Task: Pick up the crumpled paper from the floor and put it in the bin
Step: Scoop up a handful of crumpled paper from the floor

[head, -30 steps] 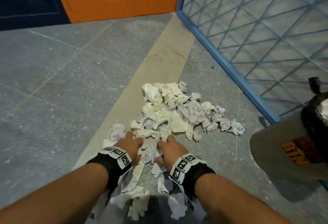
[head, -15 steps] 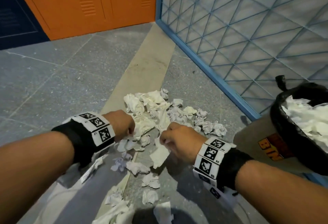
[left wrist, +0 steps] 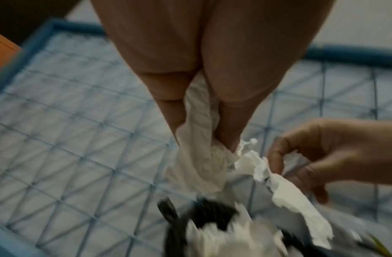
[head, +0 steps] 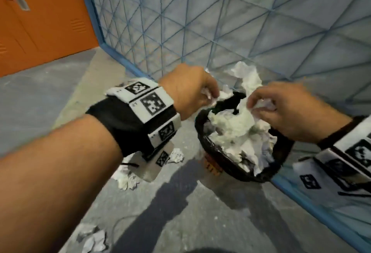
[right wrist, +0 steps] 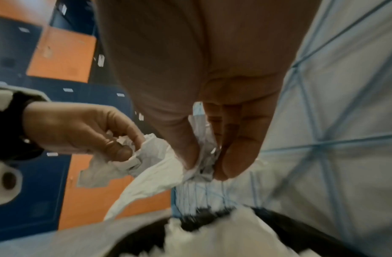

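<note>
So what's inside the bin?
The bin, lined with a black bag, holds crumpled paper heaped up to its rim. What lies under that heap, and the bottom, is hidden.

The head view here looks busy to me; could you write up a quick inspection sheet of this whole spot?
Surface: grey speckled stone floor, dusty.
Job's things: white crumpled paper pinched over the black-lined bin, which is heaped with paper.
Clutter: loose paper scraps on the floor.
Hands: left hand grips paper; right hand grips paper.
Cables: thin black cord at the left wristband.
Surroundings: blue wire-mesh partition; orange lockers.
</note>
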The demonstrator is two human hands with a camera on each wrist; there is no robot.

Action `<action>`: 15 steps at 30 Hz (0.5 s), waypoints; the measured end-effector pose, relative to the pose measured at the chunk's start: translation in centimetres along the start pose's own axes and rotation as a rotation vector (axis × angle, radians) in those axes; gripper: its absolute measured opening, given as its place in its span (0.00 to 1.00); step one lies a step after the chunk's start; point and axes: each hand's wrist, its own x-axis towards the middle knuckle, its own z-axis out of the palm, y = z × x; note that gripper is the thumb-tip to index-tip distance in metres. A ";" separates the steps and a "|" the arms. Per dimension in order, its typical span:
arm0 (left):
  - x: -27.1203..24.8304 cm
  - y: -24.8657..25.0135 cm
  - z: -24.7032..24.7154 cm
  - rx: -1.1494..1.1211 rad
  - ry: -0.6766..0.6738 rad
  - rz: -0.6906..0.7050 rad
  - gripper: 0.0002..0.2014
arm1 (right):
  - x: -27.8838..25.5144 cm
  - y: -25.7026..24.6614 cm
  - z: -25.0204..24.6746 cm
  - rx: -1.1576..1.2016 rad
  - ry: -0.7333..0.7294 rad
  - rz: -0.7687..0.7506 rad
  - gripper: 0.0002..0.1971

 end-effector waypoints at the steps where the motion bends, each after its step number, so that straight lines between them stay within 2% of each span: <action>1: 1.3 1.3 1.5 0.007 -0.071 0.000 0.10 | -0.5 1.2 0.6 -0.026 -0.085 0.029 0.09; 4: 4.3 3.4 5.4 0.116 -0.271 0.012 0.14 | -1.1 3.5 2.9 -0.077 -0.269 0.128 0.14; 8: 5.9 4.1 9.2 0.217 -0.488 -0.018 0.17 | 0.1 4.3 6.2 -0.116 -0.382 0.240 0.15; 12: 6.4 3.6 11.6 0.245 -0.581 -0.072 0.15 | 1.4 4.1 9.6 -0.111 -0.446 0.298 0.12; 15: 6.4 3.3 12.3 0.277 -0.619 -0.042 0.14 | 1.4 3.9 11.5 -0.162 -0.467 0.313 0.14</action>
